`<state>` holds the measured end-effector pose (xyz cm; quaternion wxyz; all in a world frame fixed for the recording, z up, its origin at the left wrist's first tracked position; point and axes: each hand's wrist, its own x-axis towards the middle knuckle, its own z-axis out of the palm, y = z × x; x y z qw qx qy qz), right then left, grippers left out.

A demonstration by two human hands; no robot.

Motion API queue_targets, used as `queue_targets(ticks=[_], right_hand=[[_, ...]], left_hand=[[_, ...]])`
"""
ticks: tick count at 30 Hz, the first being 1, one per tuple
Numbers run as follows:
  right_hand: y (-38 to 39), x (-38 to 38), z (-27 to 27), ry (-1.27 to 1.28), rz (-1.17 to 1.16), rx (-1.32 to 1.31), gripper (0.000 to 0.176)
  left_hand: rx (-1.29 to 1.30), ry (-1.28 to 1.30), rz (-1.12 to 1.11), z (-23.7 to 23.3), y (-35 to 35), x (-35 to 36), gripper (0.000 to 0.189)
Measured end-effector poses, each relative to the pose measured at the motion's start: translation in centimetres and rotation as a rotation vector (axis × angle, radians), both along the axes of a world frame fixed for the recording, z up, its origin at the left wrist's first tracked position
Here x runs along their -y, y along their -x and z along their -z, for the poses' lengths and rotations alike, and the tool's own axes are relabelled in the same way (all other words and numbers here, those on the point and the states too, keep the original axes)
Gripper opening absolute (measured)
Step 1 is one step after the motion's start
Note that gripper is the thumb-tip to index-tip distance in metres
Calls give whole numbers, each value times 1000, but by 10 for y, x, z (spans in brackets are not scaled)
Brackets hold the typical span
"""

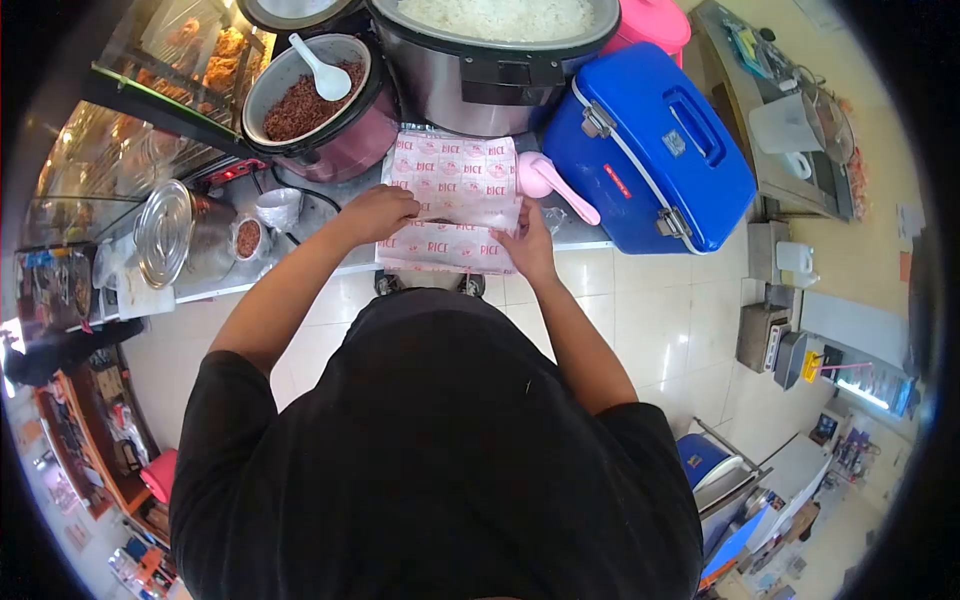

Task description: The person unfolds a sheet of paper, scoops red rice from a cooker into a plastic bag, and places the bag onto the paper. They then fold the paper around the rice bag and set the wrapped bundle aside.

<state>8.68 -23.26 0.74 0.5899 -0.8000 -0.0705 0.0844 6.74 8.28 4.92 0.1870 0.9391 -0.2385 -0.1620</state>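
Observation:
Printed rice wrapping paper (450, 175), white with pink RICE lettering, lies at the counter's front edge. Its near part (440, 250) hangs toward my body, with a narrow dark gap between the two parts. My left hand (380, 214) pinches the paper at its left side, fingers curled. On the right side, my right hand (528, 240) grips the edge with the thumb on top; its other fingers are partly hidden. A pink rice scoop (555, 185) rests just right of the paper, near my right hand.
Behind the paper stands a large cooker of white rice (490, 90). To its left, a smaller cooker (340, 150) holds reddish-brown rice and a white spoon (322, 72). A blue cooler box (650, 150) stands right. A lidded steel pot (185, 240) and small cups (278, 208) sit left.

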Motion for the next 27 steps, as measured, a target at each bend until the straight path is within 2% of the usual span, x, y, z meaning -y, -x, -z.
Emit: queue_targets(ticks=[3,4,7,8,11,14,17,20,23,27], right_hand=[[-12,4,29,298,-97,-14,45],[-10,2,33,223,-44,72,35],[-6,5,41,312,-82,201,20],[-6,6,43,255,-77,205,17],[-4,10,59,145,-67,200,11],[-4,11,66,156,-65,182,13],[-8,13,74,143,-80,141,16],[-12,17,76,101,-123,-15,18],[-13,15,88,115,-71,2,21],[-11,15,77,62,-69,11,20]], left_hand=[[105,104,-36,7,16,-1,18],[131,110,-50,9,19,-2,16],[130,120,-79,6,26,-9,17],[118,122,-88,5,27,-14,19],[-163,152,-52,10,14,-43,34],[-40,517,-198,-8,-5,-38,53],[-207,541,-91,-37,-45,5,75],[-328,95,209,8,-51,43,91],[-353,25,218,-1,-39,60,102],[-267,103,103,17,-19,52,82]])
